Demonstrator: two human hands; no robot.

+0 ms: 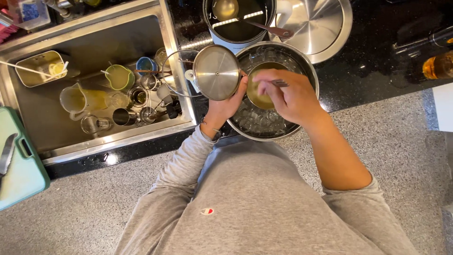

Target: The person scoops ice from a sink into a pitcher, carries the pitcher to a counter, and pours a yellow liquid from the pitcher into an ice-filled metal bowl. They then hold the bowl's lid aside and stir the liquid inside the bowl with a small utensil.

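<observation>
Grey sleeves point(255, 203) fill the foreground, one arm each side. Two hands work over one steel bowl of ice point(309, 71). One small cup of yellow-green liquid point(257, 94) sits in that ice, directly under the right hand point(288, 97), whose fingers are pinched around one thin metal tool point(279, 83). Left hand point(226, 104) is clamped on one round steel lid point(217, 72), held just left of the cup (beside the sink point(94, 33), crowded with used vessels). Two larger steel pieces lie behind: one pot point(238, 23), one big lid point(316, 26).

The lid point(217, 72) and big bowl point(309, 71) are shiny smooth metal, the counter point(373, 71) glossy black stone, the sleeve point(181, 165) soft grey cloth
</observation>
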